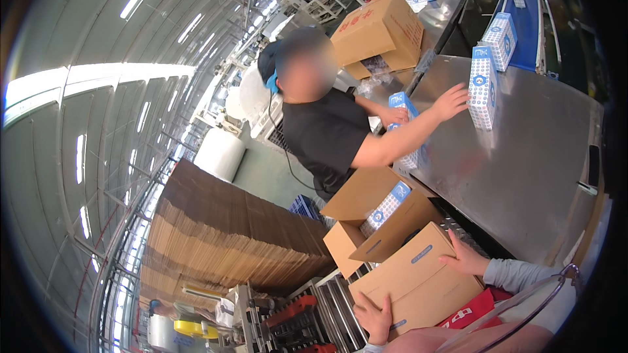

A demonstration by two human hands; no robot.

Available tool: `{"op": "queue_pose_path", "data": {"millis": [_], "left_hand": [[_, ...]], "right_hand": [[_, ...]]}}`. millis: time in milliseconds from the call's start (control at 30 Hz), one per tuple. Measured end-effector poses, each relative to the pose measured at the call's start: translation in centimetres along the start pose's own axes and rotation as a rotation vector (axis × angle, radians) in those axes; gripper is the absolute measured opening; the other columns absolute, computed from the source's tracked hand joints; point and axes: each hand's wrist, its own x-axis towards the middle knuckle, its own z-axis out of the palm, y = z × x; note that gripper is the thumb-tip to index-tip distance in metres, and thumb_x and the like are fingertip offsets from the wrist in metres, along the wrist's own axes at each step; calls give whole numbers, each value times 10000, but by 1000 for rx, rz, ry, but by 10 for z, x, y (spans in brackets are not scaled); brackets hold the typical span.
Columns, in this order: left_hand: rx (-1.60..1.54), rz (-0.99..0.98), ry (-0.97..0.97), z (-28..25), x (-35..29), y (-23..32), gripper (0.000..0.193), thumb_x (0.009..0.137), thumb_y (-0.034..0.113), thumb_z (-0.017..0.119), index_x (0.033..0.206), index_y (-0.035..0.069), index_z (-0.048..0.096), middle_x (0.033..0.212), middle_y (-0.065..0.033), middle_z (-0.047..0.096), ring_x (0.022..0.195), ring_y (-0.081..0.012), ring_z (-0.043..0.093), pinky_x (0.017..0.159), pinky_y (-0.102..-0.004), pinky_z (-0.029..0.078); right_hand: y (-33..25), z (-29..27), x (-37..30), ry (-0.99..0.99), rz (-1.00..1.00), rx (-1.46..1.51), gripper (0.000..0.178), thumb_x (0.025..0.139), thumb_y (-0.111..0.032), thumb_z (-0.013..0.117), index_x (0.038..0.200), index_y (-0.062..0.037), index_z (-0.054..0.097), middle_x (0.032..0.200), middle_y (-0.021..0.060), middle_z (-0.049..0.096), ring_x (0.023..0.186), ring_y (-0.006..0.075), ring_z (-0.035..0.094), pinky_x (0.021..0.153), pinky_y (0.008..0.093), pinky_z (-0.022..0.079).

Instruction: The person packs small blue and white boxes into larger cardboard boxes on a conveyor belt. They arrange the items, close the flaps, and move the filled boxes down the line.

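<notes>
A closed brown cardboard box (418, 281) sits in front of me, its top flaps folded down. At its left edge my left hand (374, 319) presses against the side, thumb up on the top. My right hand (466, 256) grips the opposite edge, its thumb lying over the top. Both hands hold the box between them. Just beyond it stands an open cardboard box (409, 222) with a blue-and-white carton (387, 208) inside. Part of the closed box's underside is hidden.
A co-worker (327, 124) reaches to a blue-and-white carton (483, 88) on the steel table (530, 150), another carton (407, 147) by the other hand. A blue conveyor belt (526, 33) lies at the far right. Flat cardboard stacks (229, 222) and rollers (333, 314) stand left.
</notes>
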Motion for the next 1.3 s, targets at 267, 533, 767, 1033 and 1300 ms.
{"op": "queue_pose_path", "data": {"millis": [267, 533, 767, 1033, 1300], "left_hand": [[289, -38, 33, 19, -4, -285, 798, 927, 576, 534, 1534, 114, 296, 1311, -234, 541, 1121, -431, 545, 859, -553, 472], [-1590, -645, -709, -103, 30, -302, 729, 997, 620, 376, 1461, 60, 423, 1423, -125, 515, 1294, -259, 493, 1058, -408, 428], [-1425, -581, -758, 97, -38, -345, 701, 1003, 560, 439, 1458, 27, 420, 1445, -65, 502, 1320, -212, 473, 1116, -378, 356], [-1553, -342, -743, 9, 6, -169, 691, 937, 562, 527, 1386, 40, 460, 1310, -107, 561, 1180, -233, 523, 1014, -387, 400], [-1118, -444, -752, 0, -15, -229, 455, 961, 307, 616, 1245, -47, 584, 1230, -144, 631, 1151, -243, 596, 976, -354, 461]], "right_hand": [[-3, 83, -10, -91, 25, -89, 700, 983, -395, 557, 1501, 8, 315, 1561, 217, 295, 1474, 354, 225, 1191, 416, 222], [62, 137, -20, -243, 248, 217, 496, 956, -312, 628, 1286, 44, 530, 1228, 185, 627, 1171, 233, 582, 1023, 356, 447], [-157, 181, -45, -640, -128, 18, 527, 1029, -183, 473, 1428, 64, 232, 1244, 211, 578, 1145, 239, 583, 980, 371, 474], [-76, 308, -73, -956, 110, -385, 888, 967, -389, 504, 1471, 55, -78, 880, 245, 602, 771, 385, 595, 679, 469, 487], [-26, 34, -32, -168, 79, -1678, 1042, 808, -657, 611, 1520, 21, 265, 1609, 211, 179, 1503, 386, 71, 1195, 581, 90]]}}
